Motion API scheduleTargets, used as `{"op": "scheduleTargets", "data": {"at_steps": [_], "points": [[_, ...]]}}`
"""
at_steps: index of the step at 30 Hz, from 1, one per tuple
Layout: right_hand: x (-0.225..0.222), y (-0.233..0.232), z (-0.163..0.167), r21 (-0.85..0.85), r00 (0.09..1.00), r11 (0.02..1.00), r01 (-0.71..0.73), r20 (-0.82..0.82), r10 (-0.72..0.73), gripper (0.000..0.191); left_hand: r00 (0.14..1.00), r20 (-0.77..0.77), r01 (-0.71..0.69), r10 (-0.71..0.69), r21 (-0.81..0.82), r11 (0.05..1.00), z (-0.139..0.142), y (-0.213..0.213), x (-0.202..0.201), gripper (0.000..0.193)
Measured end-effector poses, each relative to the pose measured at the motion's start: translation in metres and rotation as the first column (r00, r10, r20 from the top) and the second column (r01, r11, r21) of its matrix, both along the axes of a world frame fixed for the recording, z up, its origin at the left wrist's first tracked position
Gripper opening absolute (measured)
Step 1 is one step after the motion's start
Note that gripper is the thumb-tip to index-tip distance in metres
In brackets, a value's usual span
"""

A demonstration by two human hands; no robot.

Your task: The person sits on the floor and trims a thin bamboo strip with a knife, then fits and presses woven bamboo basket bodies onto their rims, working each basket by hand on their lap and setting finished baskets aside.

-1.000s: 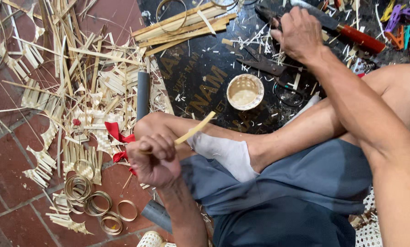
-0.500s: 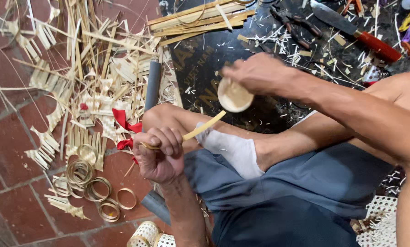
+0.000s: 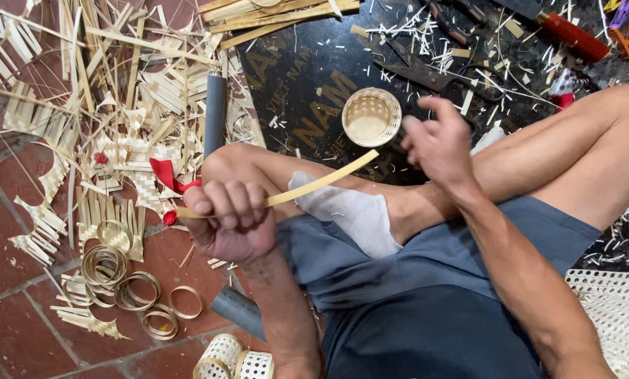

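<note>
Fingers L hand (image 3: pixel 231 223) clamp bamboo strip (image 3: pixel 307 185) | R hand (image 3: pixel 437 144) half-curled, holding nothing, by small basket (image 3: pixel 371 117)

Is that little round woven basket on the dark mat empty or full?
Empty: the small woven basket stands upright, and its bare bottom shows inside.

Red brick floor (image 3: pixel 19 330) at left, littered with cut bamboo slats (image 3: pixel 118 91) and woven scraps (image 3: pixel 44 224). Several coiled bamboo rings (image 3: pixel 128 291) lie near, at lower left. A grey tube (image 3: pixel 215 116) lies among the slats. Dark mat (image 3: pixel 307 77) at far centre, strewn with pale shavings; a small round woven cup (image 3: pixel 371 116) stands on it. A red-handled knife (image 3: pixel 571 35) lies far right. White open-weave basketwork (image 3: pixel 609 309) sits at near right.
</note>
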State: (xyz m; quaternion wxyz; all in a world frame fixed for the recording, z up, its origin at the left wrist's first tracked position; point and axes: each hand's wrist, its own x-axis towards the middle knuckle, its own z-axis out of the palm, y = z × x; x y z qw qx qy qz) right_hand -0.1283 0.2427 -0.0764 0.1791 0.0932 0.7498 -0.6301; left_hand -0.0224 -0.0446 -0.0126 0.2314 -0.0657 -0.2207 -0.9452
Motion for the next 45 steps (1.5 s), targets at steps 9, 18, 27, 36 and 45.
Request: {"op": "scheduleTargets", "data": {"at_steps": [9, 18, 27, 36, 45], "points": [[0.040, 0.035, 0.040, -0.853, 0.997, 0.521, -0.039, -0.071, -0.041, 0.026, 0.994, -0.029, 0.106, -0.102, 0.223, 0.969, -0.012, 0.062, -0.023, 0.020], [-0.061, 0.058, 0.083, 0.149, 0.397, 0.537, -0.830, -0.517, 0.758, 0.014, 0.882, 0.225, 0.354, -0.414, -0.897, 0.266, 0.006, 0.028, -0.067, 0.018], [-0.062, 0.020, 0.032, 0.737, 0.040, 0.411, -0.536, -0.465, 0.885, 0.015, 0.989, -0.052, -0.096, -0.141, -0.937, -0.334, -0.033, 0.075, -0.070, 0.029], [-0.062, 0.020, 0.013, 0.770, 0.003, 0.440, -0.461, -0.495, 0.869, 0.012, 0.999, -0.023, -0.036, -0.035, -0.904, -0.427, -0.051, 0.080, -0.072, 0.037], [-0.064, 0.020, 0.008, 0.712, 0.010, 0.514, -0.478, -0.580, 0.814, 0.014, 0.994, -0.037, 0.026, 0.100, -0.824, -0.566, -0.063, 0.101, -0.072, 0.032]]}}
